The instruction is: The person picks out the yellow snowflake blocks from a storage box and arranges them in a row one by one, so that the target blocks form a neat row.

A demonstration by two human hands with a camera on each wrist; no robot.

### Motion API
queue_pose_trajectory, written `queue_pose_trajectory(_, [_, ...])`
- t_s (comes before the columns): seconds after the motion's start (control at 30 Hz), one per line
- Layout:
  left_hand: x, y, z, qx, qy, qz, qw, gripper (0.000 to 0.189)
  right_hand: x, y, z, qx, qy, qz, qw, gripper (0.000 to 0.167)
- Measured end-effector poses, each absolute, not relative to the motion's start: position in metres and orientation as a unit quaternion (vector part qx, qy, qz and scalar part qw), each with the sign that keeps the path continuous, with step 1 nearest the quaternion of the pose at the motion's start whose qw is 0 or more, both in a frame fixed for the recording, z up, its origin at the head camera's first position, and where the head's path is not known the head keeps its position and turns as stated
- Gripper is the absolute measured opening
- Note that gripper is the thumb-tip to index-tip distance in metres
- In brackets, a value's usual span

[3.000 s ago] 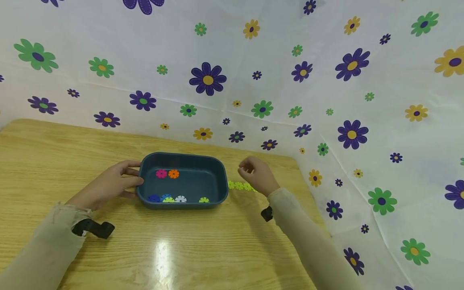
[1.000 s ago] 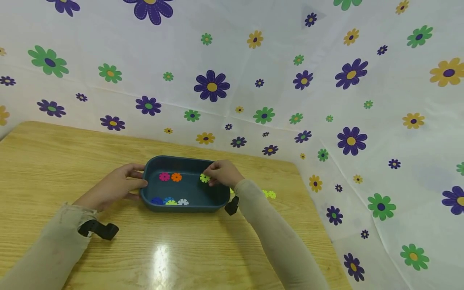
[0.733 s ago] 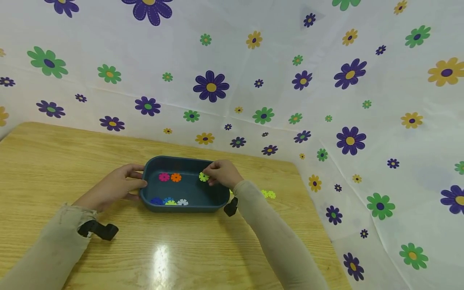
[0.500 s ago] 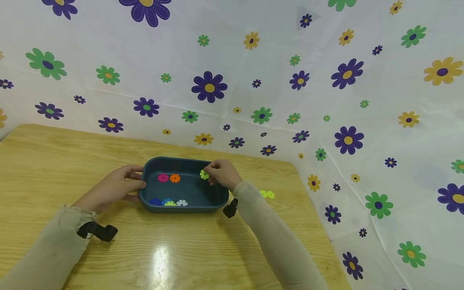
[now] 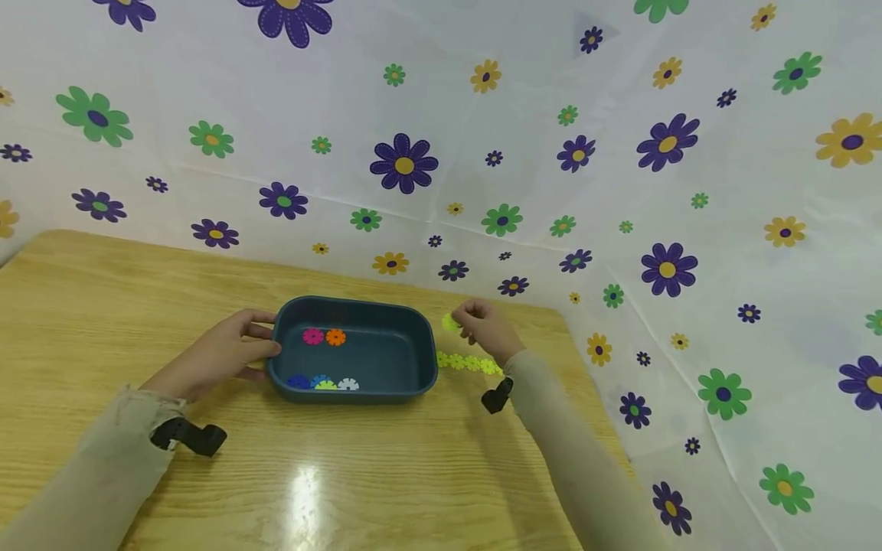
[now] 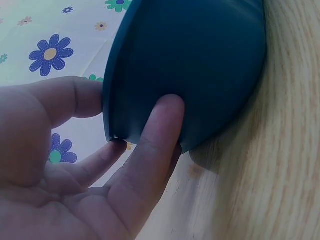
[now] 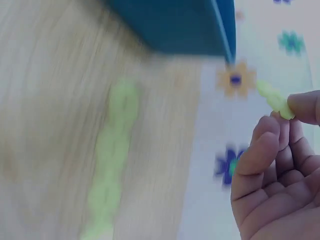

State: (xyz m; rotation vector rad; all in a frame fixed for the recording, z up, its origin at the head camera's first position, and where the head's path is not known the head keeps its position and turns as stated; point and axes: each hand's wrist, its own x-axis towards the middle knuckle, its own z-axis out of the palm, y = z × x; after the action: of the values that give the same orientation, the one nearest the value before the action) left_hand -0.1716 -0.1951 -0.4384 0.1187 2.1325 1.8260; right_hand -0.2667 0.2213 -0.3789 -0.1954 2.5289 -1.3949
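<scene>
A dark blue-green plastic basin (image 5: pixel 354 396) stands on the table. My left hand (image 5: pixel 227 352) grips its left end. In the left wrist view the thumb (image 6: pixel 75 97) sits at the rim and a finger (image 6: pixel 167 117) presses the outer wall. My right hand (image 5: pixel 489 329) is just right of the basin, pinching a yellow-green notched plastic disc (image 7: pixel 274 101) between thumb and fingers. Below that hand, a row of several yellow-green discs (image 5: pixel 472 363) lies on the table, its right end partly hidden by the wrist.
Inside the basin, a pink disc (image 5: pixel 313 337) and an orange disc (image 5: pixel 335 337) lie farther back. Blue, yellow-green and white discs (image 5: pixel 348 384) lie along the near wall. A flowered white cloth (image 5: pixel 310 99) borders the wooden table (image 5: pixel 386 474) behind and at right.
My right hand first reached into the basin and took the yellow-green disc from its right part. It has since carried the disc out to the right, above the row. The left hand stays put.
</scene>
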Motion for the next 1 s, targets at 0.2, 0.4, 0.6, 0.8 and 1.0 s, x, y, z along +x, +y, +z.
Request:
queue_pose_trajectory(0.2, [-0.173,-0.195,-0.438,0.044,0.747,0.642,0.168,0.066,-0.269,0.290,-0.381,0.016,0.889,-0.448,0.096,0.023])
queue_pose_trajectory(0.4, [-0.173,-0.195,-0.439,0.042,0.749,0.639,0.168,0.067,-0.265,0.351,-0.393,0.052,0.907,-0.406,0.099,0.027])
queue_pose_trajectory(0.6, [-0.174,-0.195,-0.441,0.042,0.751,0.637,0.169,0.067,-0.261,0.390,-0.415,0.092,0.910,-0.388,0.116,0.033])
queue_pose_trajectory(0.8, [-0.173,-0.196,-0.442,0.041,0.753,0.635,0.168,0.067,-0.264,0.407,-0.433,0.113,0.920,-0.356,0.120,0.027])
queue_pose_trajectory(1.0, [-0.175,-0.196,-0.441,0.042,0.750,0.637,0.170,0.066,-0.268,0.408,-0.444,0.105,0.916,-0.366,0.125,0.029])
